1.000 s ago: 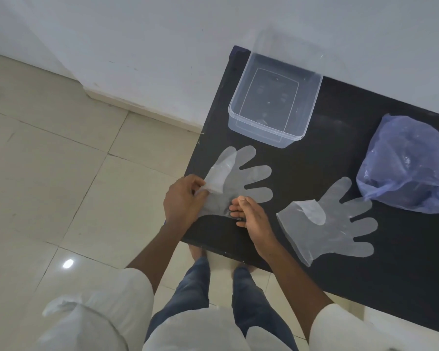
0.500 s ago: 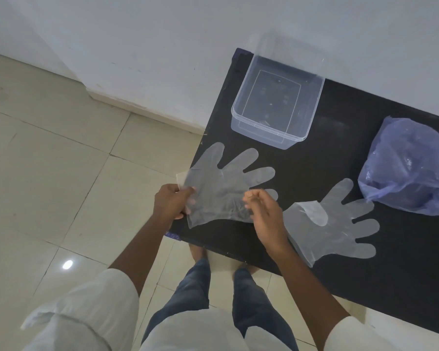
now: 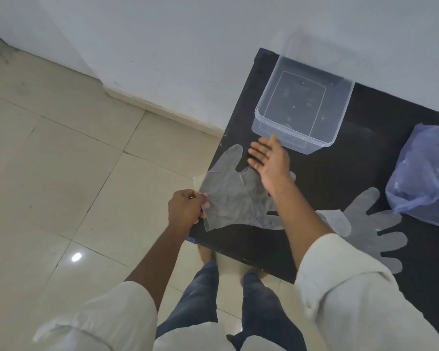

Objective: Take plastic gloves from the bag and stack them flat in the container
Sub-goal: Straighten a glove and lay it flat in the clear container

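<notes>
A clear plastic glove point(image 3: 235, 198) lies at the black table's point(image 3: 340, 178) corner, its cuff edge pinched in the left hand point(image 3: 186, 210), while the right hand point(image 3: 270, 160) hovers flat and open over its fingers. Just beyond the right hand stands the clear container point(image 3: 302, 107); to that hand's right lie a second glove point(image 3: 370, 224) and the blue bag point(image 3: 423, 178)

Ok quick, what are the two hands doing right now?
Left hand: closed, pinching the cuff edge of the glove.
Right hand: open and flat above that glove, holding nothing.
</notes>
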